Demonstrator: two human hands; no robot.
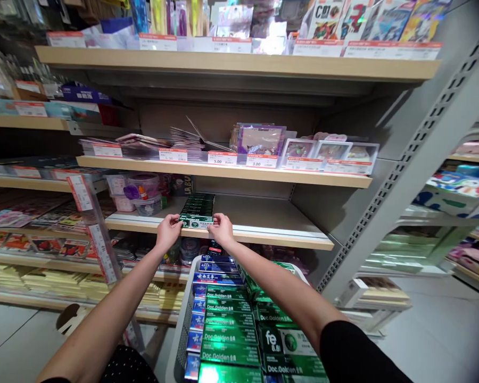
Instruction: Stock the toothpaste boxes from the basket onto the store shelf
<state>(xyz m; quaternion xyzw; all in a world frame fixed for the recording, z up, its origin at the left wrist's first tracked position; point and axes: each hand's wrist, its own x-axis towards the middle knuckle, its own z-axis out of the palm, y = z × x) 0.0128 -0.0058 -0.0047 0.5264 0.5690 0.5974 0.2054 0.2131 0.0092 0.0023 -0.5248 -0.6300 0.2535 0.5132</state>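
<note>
On the shelf, a row of dark green toothpaste boxes (pixel 200 202) runs back from the front edge. My left hand (pixel 170 233) pinches the left end of the front green toothpaste box (pixel 197 223), fingers closed. At its right end, my right hand (pixel 221 230) grips the same box. Below my arms stands a light grey basket (pixel 182 314) filled with shiny green Doc.Golden boxes (pixel 229 332) and blue boxes (pixel 197 322). My right forearm hides part of the basket's contents.
The boxes stand on a wood-edged shelf (pixel 263 232), with clear round tubs (pixel 146 194) to their left. Above it, another shelf (pixel 231 169) holds cards and small framed items. A slotted metal upright (pixel 367 213) rises on the right. Price-tag strips (pixel 99 250) hang at left.
</note>
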